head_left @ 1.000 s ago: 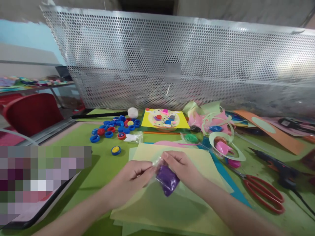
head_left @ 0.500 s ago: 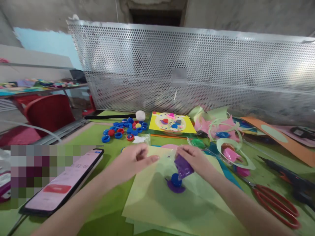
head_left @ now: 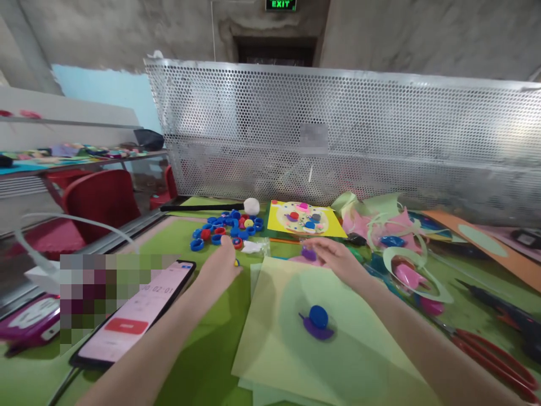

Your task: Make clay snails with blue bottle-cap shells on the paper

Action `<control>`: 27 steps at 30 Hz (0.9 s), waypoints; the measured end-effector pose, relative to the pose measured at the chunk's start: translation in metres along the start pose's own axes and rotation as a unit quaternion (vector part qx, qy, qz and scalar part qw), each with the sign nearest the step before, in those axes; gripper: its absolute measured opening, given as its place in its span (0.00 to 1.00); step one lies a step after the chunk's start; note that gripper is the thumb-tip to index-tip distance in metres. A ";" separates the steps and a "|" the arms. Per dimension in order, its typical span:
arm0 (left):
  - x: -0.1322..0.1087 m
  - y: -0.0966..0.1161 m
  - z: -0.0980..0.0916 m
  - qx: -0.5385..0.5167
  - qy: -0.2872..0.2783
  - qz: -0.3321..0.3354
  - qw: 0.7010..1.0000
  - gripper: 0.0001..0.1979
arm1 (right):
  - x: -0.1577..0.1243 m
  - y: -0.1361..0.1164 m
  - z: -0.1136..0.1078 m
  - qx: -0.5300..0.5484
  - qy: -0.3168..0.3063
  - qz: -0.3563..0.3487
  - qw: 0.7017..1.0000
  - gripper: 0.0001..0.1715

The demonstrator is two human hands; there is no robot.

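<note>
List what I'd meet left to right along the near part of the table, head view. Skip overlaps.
Magenta-and-white object → black-framed phone → bare left hand → blue-and-purple snail-like figure → pale green paper ring → black glue gun

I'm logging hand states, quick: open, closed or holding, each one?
Left hand: by the yellow-filled cap; grip can't be told.
Right hand: at the purple packet; holding or releasing can't be told.

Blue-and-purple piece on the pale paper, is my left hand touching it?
Apart. The head view shows a plain gap: green tabletop and pale paper lie between your left hand and the blue-and-purple piece.
</note>
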State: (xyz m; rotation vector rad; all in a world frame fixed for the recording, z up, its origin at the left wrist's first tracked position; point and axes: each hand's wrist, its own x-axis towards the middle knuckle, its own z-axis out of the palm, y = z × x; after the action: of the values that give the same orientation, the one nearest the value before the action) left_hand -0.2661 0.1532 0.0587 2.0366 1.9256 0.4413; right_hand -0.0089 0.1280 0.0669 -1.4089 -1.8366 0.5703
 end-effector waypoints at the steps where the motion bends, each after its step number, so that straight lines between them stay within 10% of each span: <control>1: -0.003 0.005 -0.001 -0.017 0.007 0.017 1.000 0.15 | -0.004 -0.008 0.003 0.015 -0.021 -0.007 1.000 0.19; 10: -0.050 0.048 0.002 -0.181 -0.007 0.189 0.965 0.15 | -0.037 -0.040 0.012 0.037 -0.094 -0.135 0.986 0.17; 27: -0.052 0.043 0.019 -0.254 -0.106 0.232 0.933 0.18 | -0.056 -0.050 0.016 -0.083 -0.154 -0.172 0.969 0.18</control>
State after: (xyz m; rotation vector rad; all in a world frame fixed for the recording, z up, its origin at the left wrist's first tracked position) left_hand -0.2223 0.0988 0.0590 2.0532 1.0481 0.7075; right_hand -0.0450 0.0612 0.0772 -1.1098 -2.3638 0.4841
